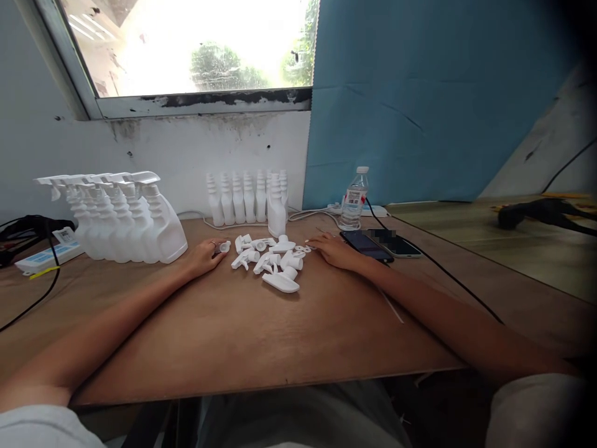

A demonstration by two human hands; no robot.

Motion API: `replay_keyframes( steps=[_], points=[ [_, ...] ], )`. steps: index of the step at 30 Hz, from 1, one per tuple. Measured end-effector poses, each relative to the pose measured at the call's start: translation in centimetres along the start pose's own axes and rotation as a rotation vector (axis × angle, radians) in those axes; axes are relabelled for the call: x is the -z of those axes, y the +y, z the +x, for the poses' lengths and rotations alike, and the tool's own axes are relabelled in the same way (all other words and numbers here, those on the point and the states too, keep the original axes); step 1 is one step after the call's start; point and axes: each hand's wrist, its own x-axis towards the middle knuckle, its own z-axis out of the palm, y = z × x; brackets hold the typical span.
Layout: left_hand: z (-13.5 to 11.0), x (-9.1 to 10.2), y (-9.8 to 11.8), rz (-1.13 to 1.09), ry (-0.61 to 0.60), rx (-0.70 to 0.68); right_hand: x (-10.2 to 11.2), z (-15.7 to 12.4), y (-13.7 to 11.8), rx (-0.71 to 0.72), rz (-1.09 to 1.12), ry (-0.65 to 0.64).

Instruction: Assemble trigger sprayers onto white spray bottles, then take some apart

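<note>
My left hand [205, 256] rests on the table with its fingers closed round a white spray trigger head [224, 247], whose round collar end shows. Most of that head is hidden by the hand. Right of it lies a loose heap of white trigger heads [281, 283], several of them, on their sides. My right hand [333, 250] lies low on the table beyond the heap, fingers stretched out and nothing visible in them. Its fingertips reach the small white rings [303, 249]; whether they touch cannot be made out.
Several white spray bottles with heads [161, 227] stand in a row at left. Headless white bottles [277, 208] stand by the wall. A clear water bottle [354, 202], two phones [368, 244], cables, a thin white tube [392, 308] and a power strip [49, 252] lie around.
</note>
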Motion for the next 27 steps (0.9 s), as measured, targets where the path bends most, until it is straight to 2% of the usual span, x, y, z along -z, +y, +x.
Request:
replay_keyframes(
  steps=[2,5,7,9,11,13,16,19,22,27],
  points=[
    [-0.3,0.0,0.0,-0.051,0.05,-0.002,-0.4,0.1,0.1,0.006,-0.01,0.049],
    [-1.1,0.0,1.2,-0.147,0.237,0.006,-0.8,0.3,0.1,0.017,-0.016,0.123],
    [-2.2,0.0,3.2,-0.205,0.347,-0.015,-0.8,0.4,0.1,0.031,-0.014,0.171],
    [-3.6,-0.1,5.9,-0.261,0.381,-0.071,-0.5,0.5,-0.2,0.039,-0.011,0.239],
    [-5.1,-0.3,9.0,-0.33,0.319,-0.162,0.2,0.6,-1.0,0.039,-0.005,0.322],
    [-6.1,-0.6,11.8,-0.417,0.193,-0.227,1.2,0.4,-2.4,0.05,0.009,0.39],
    [-6.7,-0.9,14.4,-0.501,-0.021,-0.227,2.7,-0.2,-5.9,0.131,0.053,0.464],
    [-6.5,-0.9,15.1,-0.528,-0.147,-0.205,3.7,-1.1,-10.0,0.369,0.167,0.612],
    [-6.3,-0.9,14.7,-0.569,-0.175,-0.22,3.8,-1.8,-13.2,0.564,0.203,0.645],
    [-6.3,-1.0,14.3,-0.605,-0.203,-0.247,2.8,-2.2,-14.8,0.714,0.261,0.646]
  ],
)
